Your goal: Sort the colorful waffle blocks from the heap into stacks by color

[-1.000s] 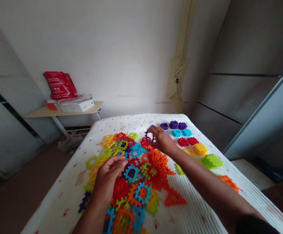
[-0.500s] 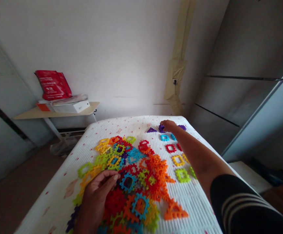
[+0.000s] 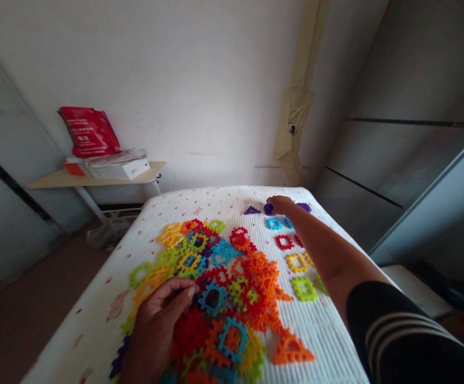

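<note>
A heap of coloured interlocking plastic pieces lies on a white ribbed mattress. My left hand rests palm down on the heap's near left side, fingers curled together with the thumb tip against them. My right hand is stretched to the far end, fingertips closed on a purple piece next to a purple triangle. Along my right forearm lie separate blue, red, yellow and green pieces. The arm hides what is right of them.
An orange triangle piece sits at the heap's near right. A low side table left of the mattress carries a red bag and a white box. Grey wardrobe panels stand on the right. Bare floor is on the left.
My right hand has moved from the heap's far edge out to the purple pieces at the far end. My left hand's fingers have curled in on the heap.
</note>
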A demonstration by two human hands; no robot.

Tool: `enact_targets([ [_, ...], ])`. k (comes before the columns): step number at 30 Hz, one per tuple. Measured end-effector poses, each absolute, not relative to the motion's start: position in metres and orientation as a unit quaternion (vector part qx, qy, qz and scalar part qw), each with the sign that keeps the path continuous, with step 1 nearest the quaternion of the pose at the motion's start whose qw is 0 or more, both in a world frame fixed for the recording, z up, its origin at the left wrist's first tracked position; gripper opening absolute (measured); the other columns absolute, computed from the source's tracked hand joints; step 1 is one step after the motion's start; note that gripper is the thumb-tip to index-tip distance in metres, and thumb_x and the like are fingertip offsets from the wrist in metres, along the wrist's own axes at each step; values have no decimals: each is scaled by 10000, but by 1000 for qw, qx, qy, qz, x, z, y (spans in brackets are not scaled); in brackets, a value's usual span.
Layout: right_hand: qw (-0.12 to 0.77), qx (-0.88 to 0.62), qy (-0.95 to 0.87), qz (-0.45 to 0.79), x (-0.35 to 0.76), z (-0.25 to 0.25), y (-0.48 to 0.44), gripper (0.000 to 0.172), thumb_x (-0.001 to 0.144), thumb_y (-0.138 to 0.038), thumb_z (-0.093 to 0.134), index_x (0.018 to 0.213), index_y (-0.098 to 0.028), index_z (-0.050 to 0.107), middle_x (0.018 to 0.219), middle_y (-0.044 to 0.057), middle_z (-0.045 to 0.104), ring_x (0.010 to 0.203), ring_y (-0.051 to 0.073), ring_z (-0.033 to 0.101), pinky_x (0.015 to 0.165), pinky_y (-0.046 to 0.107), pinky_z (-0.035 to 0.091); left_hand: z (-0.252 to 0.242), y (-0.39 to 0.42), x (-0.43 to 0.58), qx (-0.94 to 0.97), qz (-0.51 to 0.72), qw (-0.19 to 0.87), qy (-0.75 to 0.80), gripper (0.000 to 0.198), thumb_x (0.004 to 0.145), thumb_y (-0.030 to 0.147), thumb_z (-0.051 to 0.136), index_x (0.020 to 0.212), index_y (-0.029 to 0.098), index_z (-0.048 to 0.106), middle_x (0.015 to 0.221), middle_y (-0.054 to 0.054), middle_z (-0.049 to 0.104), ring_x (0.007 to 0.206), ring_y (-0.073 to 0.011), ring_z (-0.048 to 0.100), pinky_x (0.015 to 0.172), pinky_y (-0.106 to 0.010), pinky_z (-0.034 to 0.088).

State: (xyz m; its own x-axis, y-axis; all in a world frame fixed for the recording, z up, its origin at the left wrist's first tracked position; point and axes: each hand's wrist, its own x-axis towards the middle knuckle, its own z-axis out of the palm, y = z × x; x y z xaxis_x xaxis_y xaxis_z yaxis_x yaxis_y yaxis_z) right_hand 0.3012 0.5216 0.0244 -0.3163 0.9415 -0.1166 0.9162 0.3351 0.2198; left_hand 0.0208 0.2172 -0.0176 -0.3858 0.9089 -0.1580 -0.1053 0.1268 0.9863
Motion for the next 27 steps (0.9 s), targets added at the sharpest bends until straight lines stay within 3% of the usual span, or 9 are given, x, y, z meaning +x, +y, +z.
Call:
enact_targets([
  [7,127,571,809,58,295,24,521,570,727,-205,607,1282,-210,479,1212,138,569,1054,286,560,785,342,462,-19,217,21,330,582,442,598,280,622,371,732,784,164,633,734,-1,652,655,-116,542,588,-200,412],
  [17,135,579,801,66,292,20,525,490,730,-220,617,1211,-165,540,1138,162,594,991,291,589,727,343,477,-13,218,25,330,589,435,595,235,625,335,723,757,160,638,674,18,637,606,-89,518,582,-183,407],
  [21,114,574,807,79,289,28,519,559,716,-226,649,1251,-162,501,1173,166,567,993,303,588,712,344,484,-9,215,26,340,590,424,597,238,630,345,705,765,161,636,677,11,646,606,-100,535,577,-193,422],
  [27,35,529,840,117,274,49,470,521,828,-190,504,1335,-206,384,1280,144,491,1015,246,580,750,308,462,19,229,18,521,478,278,651,228,716,367,593,821,180,671,804,-29,688,761,-169,615,713,-269,469],
])
